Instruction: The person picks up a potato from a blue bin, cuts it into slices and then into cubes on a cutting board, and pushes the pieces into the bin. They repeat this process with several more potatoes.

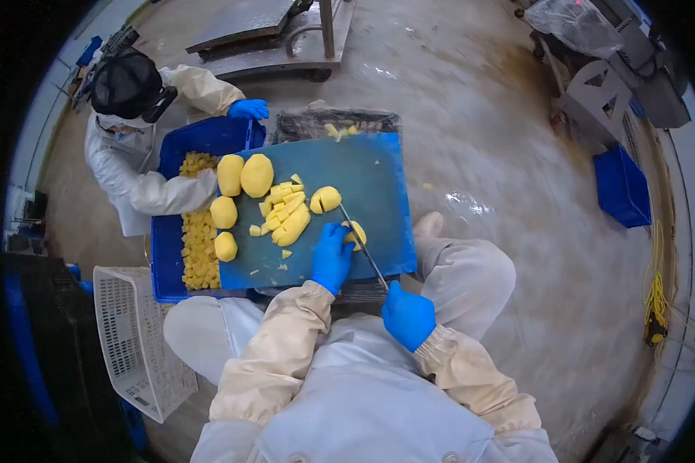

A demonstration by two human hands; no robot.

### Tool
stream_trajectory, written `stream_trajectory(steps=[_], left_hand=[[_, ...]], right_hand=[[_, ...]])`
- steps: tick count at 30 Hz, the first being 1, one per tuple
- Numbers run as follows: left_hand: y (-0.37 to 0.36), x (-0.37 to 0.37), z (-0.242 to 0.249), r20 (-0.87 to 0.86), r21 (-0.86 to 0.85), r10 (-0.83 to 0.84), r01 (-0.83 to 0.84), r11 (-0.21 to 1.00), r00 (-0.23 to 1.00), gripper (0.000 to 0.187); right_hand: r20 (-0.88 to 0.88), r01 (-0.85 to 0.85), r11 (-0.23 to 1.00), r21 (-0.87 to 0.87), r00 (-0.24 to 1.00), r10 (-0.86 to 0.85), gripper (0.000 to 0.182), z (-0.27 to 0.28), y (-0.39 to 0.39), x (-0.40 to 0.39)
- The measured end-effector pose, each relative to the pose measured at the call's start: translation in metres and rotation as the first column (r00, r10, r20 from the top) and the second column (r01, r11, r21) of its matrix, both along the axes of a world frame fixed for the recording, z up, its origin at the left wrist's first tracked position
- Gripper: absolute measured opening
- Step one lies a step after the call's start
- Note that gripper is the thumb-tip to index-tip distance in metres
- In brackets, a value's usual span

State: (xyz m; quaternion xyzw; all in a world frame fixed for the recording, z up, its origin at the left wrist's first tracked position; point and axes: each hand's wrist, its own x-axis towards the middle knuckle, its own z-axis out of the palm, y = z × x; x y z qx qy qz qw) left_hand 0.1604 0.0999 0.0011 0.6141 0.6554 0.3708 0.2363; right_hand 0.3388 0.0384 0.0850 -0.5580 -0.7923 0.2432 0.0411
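Observation:
My right hand (409, 315), in a blue glove, is closed round the handle of a knife (370, 258). Its blade points away from me and lies across a peeled potato piece (357, 241). On that piece's left side, my gloved left hand (332, 258) grips it with bent fingers. Just beyond the blade's tip sits a cut potato (326, 199). Further left on the blue cutting board (363, 166) is a cluster of potato chunks (287, 208). Several whole peeled potatoes (256, 175) line the board's left edge.
A blue crate (167, 262) of diced potato (199, 247) stands left of the board, with a co-worker's arm (174, 191) reaching in. A lined bin (378, 122) shows behind the board. A white basket (123, 332) is at lower left; a metal cart (340, 54) stands beyond.

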Motion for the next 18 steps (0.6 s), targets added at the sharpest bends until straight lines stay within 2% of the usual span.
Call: stream_trajectory(steps=[3, 6, 10, 12, 13, 15, 16, 17, 18], left_hand=[[0.000, 0.001, 0.008, -0.022, -0.033, 0.007, -0.008, 0.999, 1.000, 0.029], [0.000, 0.000, 0.004, -0.039, -0.021, 0.008, -0.009, 1.000, 0.999, 0.031], [-0.002, -0.005, 0.004, -0.044, 0.012, 0.012, -0.011, 1.000, 0.999, 0.033], [0.000, -0.012, 0.009, 0.007, -0.177, -0.079, 0.079, 0.981, 0.997, 0.038], [0.003, -0.017, 0.014, 0.005, -0.168, -0.073, 0.073, 0.983, 0.997, 0.038], [0.008, -0.030, 0.025, -0.381, 0.084, -0.254, 0.307, 0.948, 0.889, 0.046], [0.018, -0.034, 0.037, -0.504, 0.041, -0.390, 0.473, 0.880, 0.771, 0.051], [0.029, -0.037, 0.036, -0.507, 0.043, -0.385, 0.468, 0.883, 0.771, 0.051], [0.040, -0.039, 0.036, -0.548, -0.092, -0.530, 0.584, 0.807, 0.646, 0.052]], right_hand=[[0.000, 0.006, 1.000, 0.022, 1.000, -0.006, 0.016, 0.005, 0.004, -0.003], [-0.005, 0.038, 0.999, -0.002, 0.999, -0.039, 0.017, -0.030, 0.016, -0.011], [0.040, 0.016, 1.000, -0.003, 0.999, -0.016, 0.018, -0.036, 0.009, -0.016], [-0.102, 0.065, 0.997, 0.046, 0.993, -0.060, 0.022, -0.031, 0.009, -0.005], [-0.105, 0.059, 0.997, 0.055, 0.993, -0.053, 0.022, -0.028, 0.008, 0.000], [-0.245, 0.267, 0.961, 0.067, 0.938, -0.244, 0.024, -0.017, 0.001, 0.009], [-0.324, 0.315, 0.946, 0.081, 0.906, -0.274, 0.020, -0.013, 0.002, 0.013], [-0.326, 0.311, 0.947, 0.083, 0.906, -0.269, 0.020, -0.010, 0.003, 0.017], [-0.278, 0.322, 0.945, 0.047, 0.913, -0.298, 0.017, -0.008, 0.006, 0.021]])
